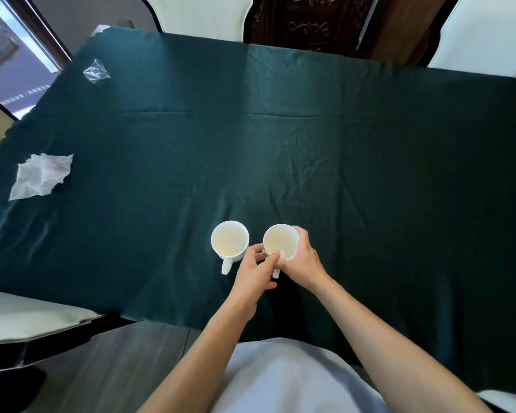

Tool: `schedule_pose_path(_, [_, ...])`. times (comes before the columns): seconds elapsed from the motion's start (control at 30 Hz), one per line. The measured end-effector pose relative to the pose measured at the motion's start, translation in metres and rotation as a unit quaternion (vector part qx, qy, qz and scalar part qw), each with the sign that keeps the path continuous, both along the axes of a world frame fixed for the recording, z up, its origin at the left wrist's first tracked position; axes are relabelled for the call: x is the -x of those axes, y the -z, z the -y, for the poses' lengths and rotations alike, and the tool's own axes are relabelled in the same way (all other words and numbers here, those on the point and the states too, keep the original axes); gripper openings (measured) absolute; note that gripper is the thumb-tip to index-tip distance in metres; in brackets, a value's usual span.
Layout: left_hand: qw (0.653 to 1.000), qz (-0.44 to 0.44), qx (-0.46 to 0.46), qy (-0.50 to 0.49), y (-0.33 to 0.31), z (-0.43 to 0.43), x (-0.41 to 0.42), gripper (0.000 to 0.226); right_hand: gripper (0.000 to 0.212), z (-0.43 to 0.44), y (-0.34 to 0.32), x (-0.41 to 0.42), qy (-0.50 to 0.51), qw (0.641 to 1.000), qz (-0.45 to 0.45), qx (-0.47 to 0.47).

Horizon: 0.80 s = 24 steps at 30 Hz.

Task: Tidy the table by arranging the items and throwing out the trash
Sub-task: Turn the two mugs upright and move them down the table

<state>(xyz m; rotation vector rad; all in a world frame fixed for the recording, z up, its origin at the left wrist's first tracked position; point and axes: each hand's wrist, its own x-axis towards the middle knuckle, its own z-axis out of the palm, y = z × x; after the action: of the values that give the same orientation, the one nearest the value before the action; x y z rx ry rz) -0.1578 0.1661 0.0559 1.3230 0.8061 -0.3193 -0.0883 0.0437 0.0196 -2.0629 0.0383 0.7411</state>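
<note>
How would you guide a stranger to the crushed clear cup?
Start at the green tablecloth and go to its far left corner by the window. The crushed cup lies there alone; unlike the white tissue nearer along that edge, it is transparent plastic.

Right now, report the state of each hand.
Left hand: fingers touching the right mug near its handle; grip unclear.
Right hand: closed around that mug.

White-cushioned chairs (204, 11) round the table, dark carved wood panel (307, 22) behind, grey wood floor (111, 371).
</note>
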Motion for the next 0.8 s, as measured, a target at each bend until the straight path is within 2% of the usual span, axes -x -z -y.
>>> schedule_pose_path(0.3, [1.000, -0.005, 0.011, 0.018, 0.006, -0.015, 0.009, 0.037, 0.089, -0.002, 0.005, 0.007, -0.005, 1.000, 0.020, 0.000])
schedule_pose_path(0.43, [0.998, 0.000, 0.018, 0.068, 0.001, -0.030, 0.014, 0.034, 0.107, 0.000, 0.008, 0.013, 0.009, 1.000, 0.021, -0.003])
schedule_pose_path(0.53, [0.996, 0.027, -0.009, 0.079, -0.009, -0.049, 0.024, 0.026, 0.119, 0.004, 0.014, 0.026, 0.082, 0.995, 0.012, -0.056])
schedule_pose_path(0.6, [0.995, 0.076, -0.055, 0.021, -0.010, -0.064, 0.035, 0.019, 0.108, 0.006, 0.018, 0.042, 0.167, 0.982, 0.020, -0.090])
schedule_pose_path(0.67, [0.989, 0.109, -0.091, -0.052, -0.008, -0.081, 0.047, 0.014, 0.082, 0.004, 0.013, 0.059, 0.251, 0.962, 0.052, -0.088])
schedule_pose_path(0.73, [0.986, 0.091, -0.107, -0.095, 0.005, -0.096, 0.057, 0.013, 0.054, 0.001, 0.013, 0.074, 0.310, 0.946, 0.057, -0.075])
schedule_pose_path(0.8, [0.988, 0.053, -0.114, -0.095, 0.022, -0.104, 0.066, 0.014, 0.029, -0.004, 0.019, 0.085, 0.332, 0.939, 0.046, -0.073])
